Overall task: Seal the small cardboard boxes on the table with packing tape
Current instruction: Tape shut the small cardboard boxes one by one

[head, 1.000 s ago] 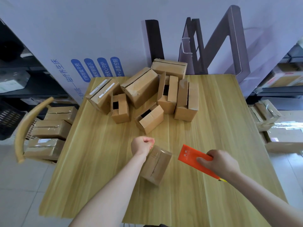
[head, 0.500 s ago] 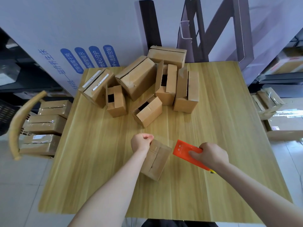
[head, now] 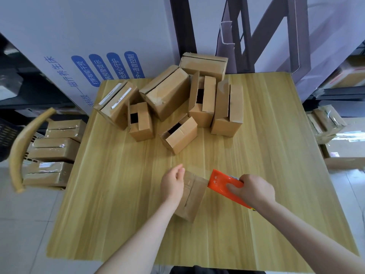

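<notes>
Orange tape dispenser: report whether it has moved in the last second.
Yes. The orange tape dispenser in the right hand moved left, closing its gap to the near small cardboard box.

The table (head: 276,155) is pale yellow wood with long grain stripes, the boxes (head: 167,95) plain brown (one at its far left corner bears white strips), the dispenser (head: 219,182) orange with small white marks, the panel (head: 59,26) behind white with blue labels.
</notes>
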{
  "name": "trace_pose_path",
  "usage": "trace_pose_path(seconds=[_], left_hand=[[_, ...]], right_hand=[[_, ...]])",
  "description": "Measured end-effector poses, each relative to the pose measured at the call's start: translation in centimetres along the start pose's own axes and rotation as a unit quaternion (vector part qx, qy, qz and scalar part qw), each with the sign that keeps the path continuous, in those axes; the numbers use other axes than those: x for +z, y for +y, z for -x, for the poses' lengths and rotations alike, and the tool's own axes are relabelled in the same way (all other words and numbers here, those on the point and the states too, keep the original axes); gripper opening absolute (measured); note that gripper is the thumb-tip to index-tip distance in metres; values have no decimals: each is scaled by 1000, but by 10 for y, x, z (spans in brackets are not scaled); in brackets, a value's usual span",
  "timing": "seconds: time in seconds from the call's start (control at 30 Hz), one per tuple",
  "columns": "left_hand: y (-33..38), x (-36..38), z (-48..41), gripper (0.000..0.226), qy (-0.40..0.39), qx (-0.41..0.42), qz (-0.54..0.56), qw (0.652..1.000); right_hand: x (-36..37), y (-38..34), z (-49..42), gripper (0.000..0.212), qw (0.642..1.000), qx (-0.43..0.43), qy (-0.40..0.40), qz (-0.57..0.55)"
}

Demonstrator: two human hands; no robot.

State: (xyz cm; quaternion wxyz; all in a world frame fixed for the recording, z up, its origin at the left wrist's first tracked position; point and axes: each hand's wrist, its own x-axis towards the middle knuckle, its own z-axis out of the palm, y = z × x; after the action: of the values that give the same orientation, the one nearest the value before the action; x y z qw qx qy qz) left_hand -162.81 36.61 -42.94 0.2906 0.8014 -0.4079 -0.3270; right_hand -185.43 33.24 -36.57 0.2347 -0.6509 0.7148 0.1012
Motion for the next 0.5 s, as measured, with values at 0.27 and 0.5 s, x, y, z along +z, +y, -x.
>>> trace_pose_path(seconds=[0.27,0.5], left_hand=[[-12,12,7,38,-52,0,-15,999],[-11,19,11,45,-19,-3,-11,1000]], right_hand=[[-14,-22,-8,38,997,-30,-1,67],[-27,-37,-10,33,993,-56,10,102]])
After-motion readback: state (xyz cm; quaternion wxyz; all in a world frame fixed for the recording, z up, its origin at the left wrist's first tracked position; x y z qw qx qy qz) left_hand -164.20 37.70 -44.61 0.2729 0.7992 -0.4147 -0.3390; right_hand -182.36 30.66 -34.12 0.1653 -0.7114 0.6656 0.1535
